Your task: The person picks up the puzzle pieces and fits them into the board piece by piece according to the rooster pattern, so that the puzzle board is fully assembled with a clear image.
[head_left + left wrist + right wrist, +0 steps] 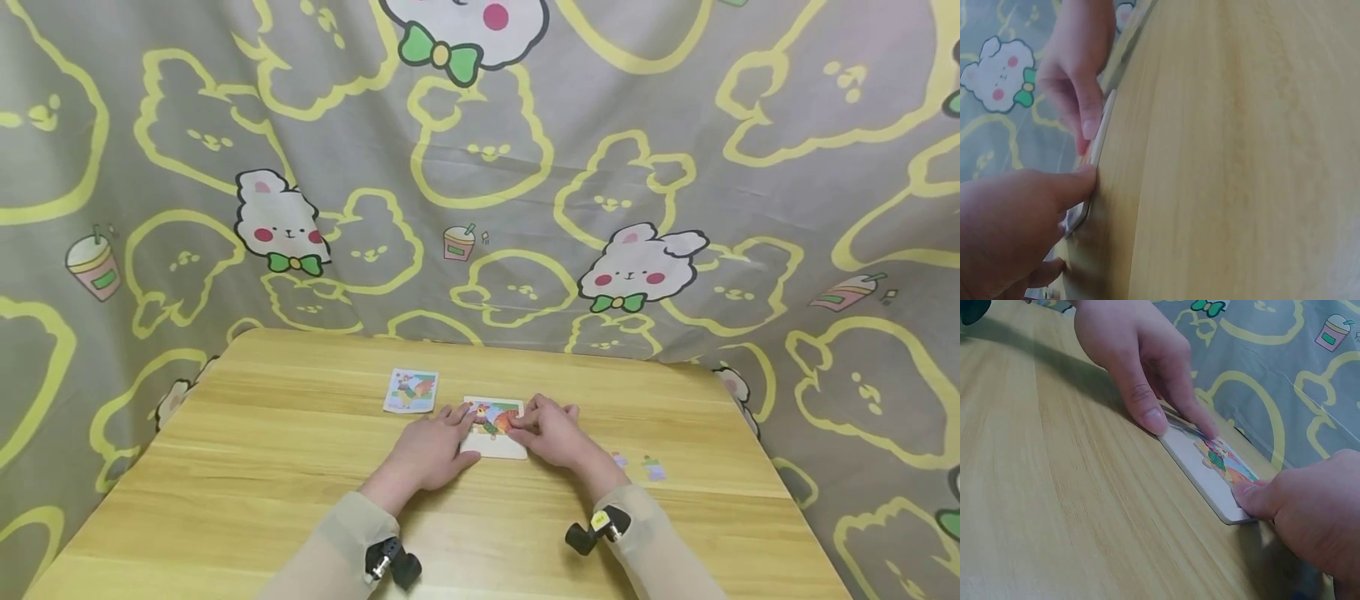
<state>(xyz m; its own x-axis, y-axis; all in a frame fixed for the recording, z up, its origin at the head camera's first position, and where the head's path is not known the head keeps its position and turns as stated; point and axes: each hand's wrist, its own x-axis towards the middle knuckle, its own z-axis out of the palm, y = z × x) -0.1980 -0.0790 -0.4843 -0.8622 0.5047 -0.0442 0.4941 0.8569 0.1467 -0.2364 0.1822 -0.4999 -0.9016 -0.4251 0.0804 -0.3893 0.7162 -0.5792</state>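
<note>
A small white puzzle tray (495, 448) lies on the table in the head view, its upper part filled with a colourful bird picture (1217, 457). Along the tray's near side a bare white strip shows. My left hand (430, 450) rests at the tray's left end, fairly straight fingers on the picture and thumb at the near edge. From the right, my right hand (557, 435) pinches an orange puzzle piece (505, 422) at the picture's right part, thumb and forefinger close together. Its fingers partly cover that piece.
A printed picture card (411, 391) of the same bird lies behind and left of the tray. Loose puzzle pieces (653, 468) lie to the right, one partly behind my right wrist. A patterned curtain (517, 217) hangs behind the wooden table (247, 467).
</note>
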